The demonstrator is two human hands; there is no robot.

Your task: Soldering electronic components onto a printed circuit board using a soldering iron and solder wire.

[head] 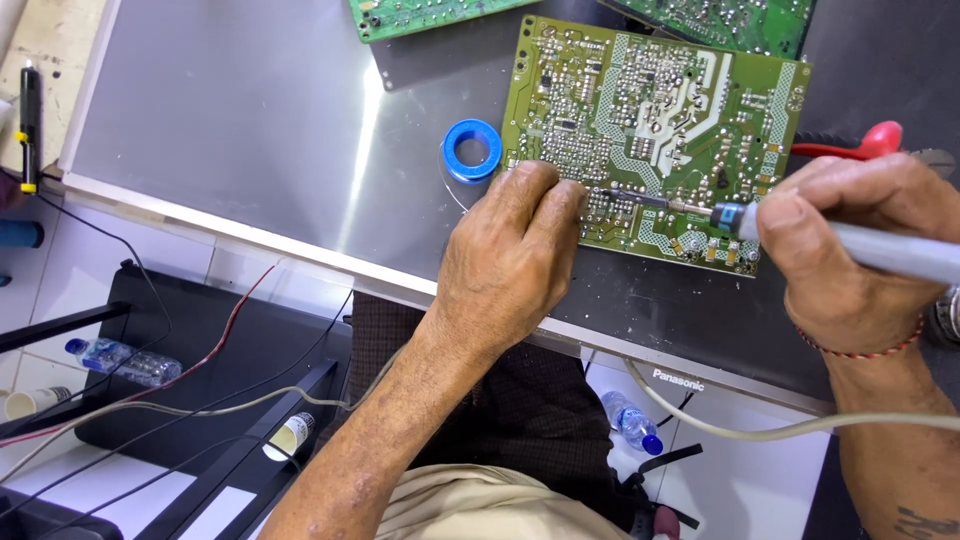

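sitting low in the frame, beige lap and dark checked cloth at the bottom centre, plastic bottles (632, 420) lying on the floor beneath. reaching up from the lower centre, left forearm angled toward the middle, left hand (510, 262) curled knuckles-up, fingertips pinched at the lower left edge of the green circuit board (650, 135); likely pressing it steady or feeding something thin, cannot tell which, since the fingers are hiding it. coming in from the right edge, right hand (850, 250) clenched around the grey handle of a soldering iron (800, 228), held like a pen, wrist cocked, red thread bracelet showing, tip lying low across the board's lower edge, just beside the left fingertips. trailing off below the surface (250, 120), a pale cord (760, 430), probably the iron's. lying solder-side up in the upper middle, the board, giving the tip access to the joints. resting just left of it, a blue spool (472, 150), kept near at hand. poking out at upper right, red-handled tool (860, 143). lying along the top edge, more green boards (420, 14).
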